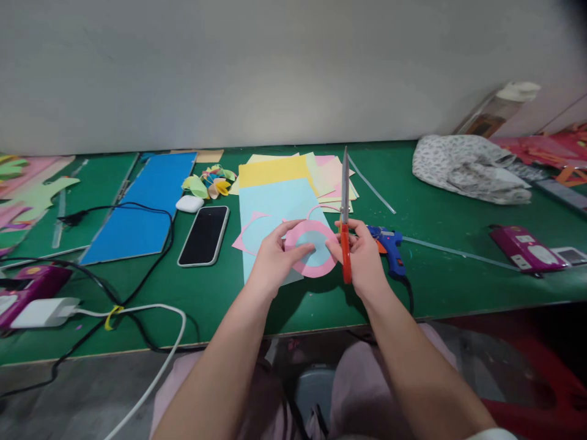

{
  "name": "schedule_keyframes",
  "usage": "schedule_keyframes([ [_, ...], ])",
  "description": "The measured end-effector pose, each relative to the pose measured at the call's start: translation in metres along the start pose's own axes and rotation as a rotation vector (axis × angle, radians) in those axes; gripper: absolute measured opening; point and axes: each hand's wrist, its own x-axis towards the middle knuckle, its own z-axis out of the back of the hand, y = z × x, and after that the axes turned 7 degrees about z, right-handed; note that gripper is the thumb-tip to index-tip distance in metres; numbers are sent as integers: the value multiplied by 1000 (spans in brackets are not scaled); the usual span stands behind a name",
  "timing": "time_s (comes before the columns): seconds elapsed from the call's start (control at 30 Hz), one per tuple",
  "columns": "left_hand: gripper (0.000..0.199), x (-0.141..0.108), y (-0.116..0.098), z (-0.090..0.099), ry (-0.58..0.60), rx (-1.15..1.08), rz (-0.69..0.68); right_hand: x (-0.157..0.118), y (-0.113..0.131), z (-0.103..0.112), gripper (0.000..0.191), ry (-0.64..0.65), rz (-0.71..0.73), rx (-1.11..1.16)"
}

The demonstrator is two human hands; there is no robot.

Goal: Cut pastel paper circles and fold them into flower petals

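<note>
Steadying the pink-and-blue paper disc (317,261) at frame centre calls for light thumbs: the left hand (276,253) pinches it; the right hand (364,256), touching its edge, grips orange-handled scissors (346,253).

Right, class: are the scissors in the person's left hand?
No, the right hand holds the scissors, while the left hand grips the paper disc.

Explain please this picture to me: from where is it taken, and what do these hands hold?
No machine here: a camera worn on a person's head looks down at that person's own bare left hand and right hand. Both hold a round pink paper piece with a pale blue centre; the right also holds red-handled metal scissors. On the green table lie stacked coloured paper sheets, a black-screened phone, a flat blue board and a blue glue gun.
</note>
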Motion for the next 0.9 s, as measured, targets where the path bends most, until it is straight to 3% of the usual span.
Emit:
schedule_keyframes([
  [0.33, 39, 0, 2, 0, -19, -51, -4, 0, 3, 0, 45, -7, 7, 3],
  [0.47, 37, 4, 2, 6, -139, -137, -46, 2, 2, 3, 47, -7, 16, -28],
  [0.67, 44, 4, -4, 19, -337, -240, -84, 2, -11, 7, 41, 41, -16, -350],
  [0.9, 62, -3, -13, 29, -485, -257, -180, -10, -21, -2, 38, 35, -14, -327],
])
